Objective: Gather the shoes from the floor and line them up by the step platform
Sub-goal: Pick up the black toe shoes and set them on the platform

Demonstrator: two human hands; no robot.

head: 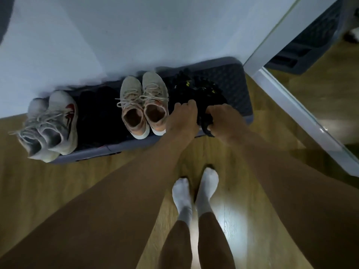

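On the step platform [236, 78], toward its right end, sits the black pair [196, 88] with small yellow marks, and both my hands are on it. My left hand [182, 121] has its fingers curled over the heel of 1 shoe. My right hand [225, 121] has its fingers bent round the heel collar of the other, so each hand is closed on a shoe rather than lying flat. I judge that I hold them by the heels so I can square the 2 shoes together, toes to the wall [116, 35], like their neighbours. Just beside them, toward the platform's middle, the beige pair [143, 101] stands toes to the wall with its laces loose. Next along is a dark pair [99, 111], too dim to make out well. At the platform's left end the white-and-grey pair [50, 123] overhangs the front edge and leans a little. I can see 4 pairs on the platform, and the wooden floor [58, 181] in front of it shows no more shoes, only my 2 socked feet [194, 191], so the job looks nearly finished.
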